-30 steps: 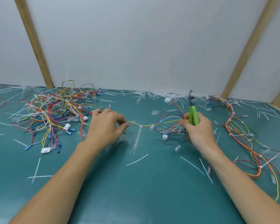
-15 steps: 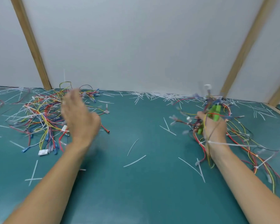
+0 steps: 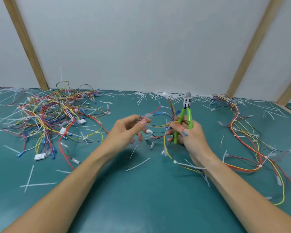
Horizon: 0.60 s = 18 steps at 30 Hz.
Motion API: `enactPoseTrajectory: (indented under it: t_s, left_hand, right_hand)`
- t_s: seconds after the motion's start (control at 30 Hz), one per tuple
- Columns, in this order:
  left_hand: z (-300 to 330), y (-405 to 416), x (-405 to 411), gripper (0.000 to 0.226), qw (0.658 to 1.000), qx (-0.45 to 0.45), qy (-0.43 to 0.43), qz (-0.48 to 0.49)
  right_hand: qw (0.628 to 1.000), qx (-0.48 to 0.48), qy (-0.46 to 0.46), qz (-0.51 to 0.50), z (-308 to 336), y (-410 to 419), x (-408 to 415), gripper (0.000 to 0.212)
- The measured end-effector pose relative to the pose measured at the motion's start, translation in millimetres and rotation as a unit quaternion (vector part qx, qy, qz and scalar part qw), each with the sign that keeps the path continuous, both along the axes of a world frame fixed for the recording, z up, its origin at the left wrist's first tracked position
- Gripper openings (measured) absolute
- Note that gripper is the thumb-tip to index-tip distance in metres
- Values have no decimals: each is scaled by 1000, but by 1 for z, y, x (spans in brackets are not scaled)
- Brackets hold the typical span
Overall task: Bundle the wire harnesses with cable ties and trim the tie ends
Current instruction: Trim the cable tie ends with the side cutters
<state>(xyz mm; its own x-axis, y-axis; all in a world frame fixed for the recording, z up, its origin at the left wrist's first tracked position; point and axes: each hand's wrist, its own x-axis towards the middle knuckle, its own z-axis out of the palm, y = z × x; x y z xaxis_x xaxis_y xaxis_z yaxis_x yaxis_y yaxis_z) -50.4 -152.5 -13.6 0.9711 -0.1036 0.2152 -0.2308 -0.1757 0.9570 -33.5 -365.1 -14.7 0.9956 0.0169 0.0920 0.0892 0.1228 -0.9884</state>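
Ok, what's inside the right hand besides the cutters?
The right hand grips the green-handled cutters plus wires of a harness. How they run behind the fingers is hidden.

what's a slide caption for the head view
Right hand grips green cutters and wires; left hand pinches a wire end.

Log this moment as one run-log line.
left hand: pinches wire harness | right hand: holds green cutters plus harness, tip up | tie tail: untrimmed
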Motion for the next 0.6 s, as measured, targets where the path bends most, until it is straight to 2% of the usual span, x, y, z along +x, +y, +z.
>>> enactPoseTrajectory:
  t_s: [0.07, 0.17, 0.2, 0.3, 0.37, 0.43, 0.47, 0.57, 0.6]
  left_hand:
    - [3, 2, 1, 16, 996, -78, 18, 35]
    - [10, 11, 4, 16, 972, -192, 38, 126]
    - [14, 17, 6, 19, 966, -196, 44, 161]
    - [17, 33, 8, 32, 969, -17, 49, 240]
    - [13, 32, 6, 33, 963, 13, 37, 265]
    - [7, 24, 4, 24, 966, 24, 42, 253]
    - [3, 21, 4, 19, 971, -6, 62, 229]
    - [5, 13, 4, 11, 962, -174, 161, 139]
    - [5, 14, 5, 10, 957, -198, 181, 114]
  right_hand:
    - [999, -21, -34, 36, 5, 2, -7, 13]
    - [990, -27, -72, 115, 13, 6, -19, 17]
    - [986, -26, -81, 140, 13, 9, -23, 17]
    - [985, -24, -75, 154, 11, 15, -27, 17]
    - [991, -19, -51, 120, 9, 15, -25, 14]
    - [994, -43, -61, 81, 7, 10, -22, 14]
    - [992, -71, -80, 69, 5, 8, -20, 18]
    - [969, -188, -153, 56, 3, 8, -21, 28]
    - [961, -213, -167, 56, 2, 10, -22, 31]
